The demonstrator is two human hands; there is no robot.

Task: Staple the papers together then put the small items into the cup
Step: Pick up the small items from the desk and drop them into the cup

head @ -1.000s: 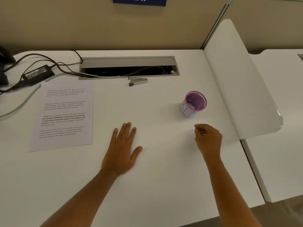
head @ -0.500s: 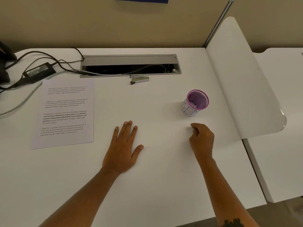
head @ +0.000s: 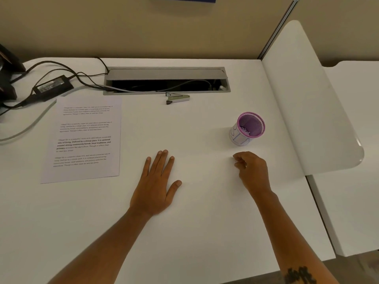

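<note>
The printed papers [head: 82, 138] lie flat at the left of the white desk [head: 194, 222]. A small silver stapler [head: 177, 98] rests by the cable slot at the back. The purple mesh cup [head: 247, 128] stands upright at the right, with small items showing at its bottom. My right hand [head: 253, 171] is just in front of the cup, fingers curled and fingertips pinched together on a tiny pale item at the desk surface; the item is mostly hidden. My left hand [head: 156, 183] lies flat, palm down and fingers spread, in the middle of the desk and holds nothing.
A grey cable slot [head: 166, 78] is open at the back. A black power adapter [head: 53, 86] and cables lie at the back left. A white divider panel [head: 307, 99] rises along the desk's right side, with another desk beyond it.
My right hand slid a little left onto the tiny item that lay beside its fingertips and closed its fingers over it. My left hand stayed flat.
</note>
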